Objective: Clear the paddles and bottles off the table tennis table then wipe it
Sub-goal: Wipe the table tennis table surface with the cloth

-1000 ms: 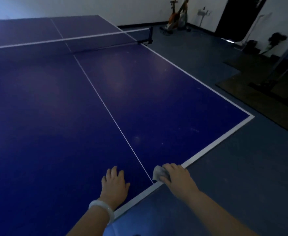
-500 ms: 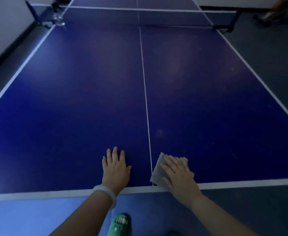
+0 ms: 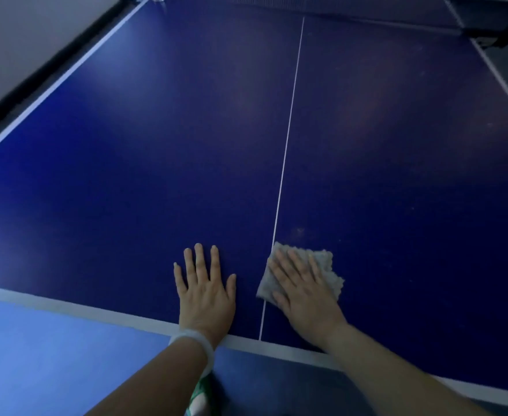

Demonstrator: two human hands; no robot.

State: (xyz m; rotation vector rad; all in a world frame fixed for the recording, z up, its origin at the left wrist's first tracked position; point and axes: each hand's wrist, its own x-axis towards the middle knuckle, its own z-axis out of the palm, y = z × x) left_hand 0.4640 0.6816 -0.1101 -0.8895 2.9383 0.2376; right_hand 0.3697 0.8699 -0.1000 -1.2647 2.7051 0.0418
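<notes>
tabletop (image 3: pixel 156 175): showing deep blue, edged with white border bands
centre line (image 3: pixel 285 145): running thin and white down the blue
cloth (image 3: pixel 326 261): appearing pale grey, with a nubbly texture
wristband (image 3: pixel 195 340): showing white on the left wrist
floor (image 3: pixel 51 355): looking lighter blue
slipper (image 3: pixel 200 397): showing green with white patches
wall (image 3: pixel 21 31): appearing grey-white above a black skirting
</notes>
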